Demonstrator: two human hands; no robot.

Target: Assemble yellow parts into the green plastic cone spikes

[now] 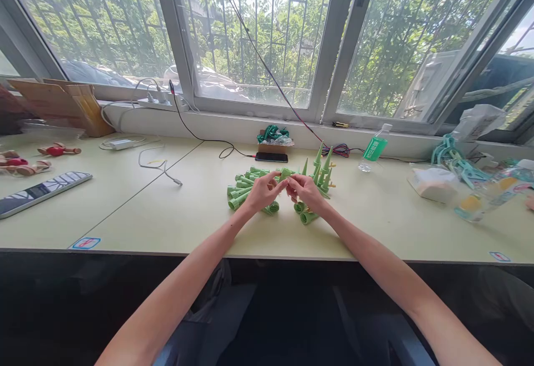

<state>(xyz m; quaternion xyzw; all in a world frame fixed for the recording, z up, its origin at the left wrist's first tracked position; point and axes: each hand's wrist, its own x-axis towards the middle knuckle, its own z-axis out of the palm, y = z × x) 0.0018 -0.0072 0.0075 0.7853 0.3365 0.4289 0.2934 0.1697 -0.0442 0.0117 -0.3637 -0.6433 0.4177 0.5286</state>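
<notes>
Both hands meet over the middle of the pale green table (175,216). My left hand (262,191) and my right hand (306,191) pinch a small green plastic tube piece (286,173) between their fingertips. Under and behind the left hand lies a pile of green plastic tubes (240,191). A few more tubes (306,217) lie under the right wrist. Several green cone-shaped spikes (322,170) stand upright just behind the right hand.
A black phone (271,157) and a small box of green parts (273,139) sit behind the pile. A water bottle (374,149) stands at right, with bags and teal straps (453,157) beyond. At left are a power strip (156,100), a cable (161,164), cardboard (58,103) and a flat striped device (41,191).
</notes>
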